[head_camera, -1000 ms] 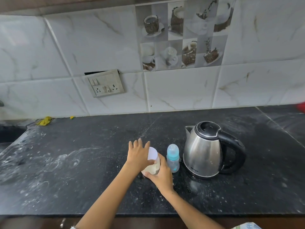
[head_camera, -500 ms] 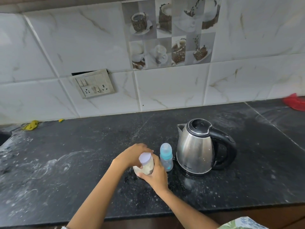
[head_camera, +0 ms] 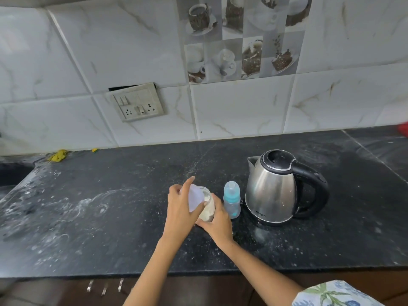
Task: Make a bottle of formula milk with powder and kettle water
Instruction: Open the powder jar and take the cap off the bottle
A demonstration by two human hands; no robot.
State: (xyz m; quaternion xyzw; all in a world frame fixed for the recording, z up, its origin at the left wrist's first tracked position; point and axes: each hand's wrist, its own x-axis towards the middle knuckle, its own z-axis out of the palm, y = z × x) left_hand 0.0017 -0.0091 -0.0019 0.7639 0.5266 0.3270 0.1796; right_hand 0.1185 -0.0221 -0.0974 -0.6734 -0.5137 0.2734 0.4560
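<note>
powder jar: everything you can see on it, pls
The powder jar is small, clear and looks plastic, mostly full of off-white powder. It sits on the dark counter, tilted a little, left of the baby bottle. The right hand grips its body; the left hand holds its pale lid lifted off the open mouth.

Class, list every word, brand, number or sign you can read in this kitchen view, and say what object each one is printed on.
Small dark brand word low on the stainless steel electric kettle: too blurred to read for sure.
Clear baby bottle with blue collar: no markings can be made out.
Clear powder jar, its pale lilac lid: no label visible.
Grey wall switch and socket plate: no text.
</note>
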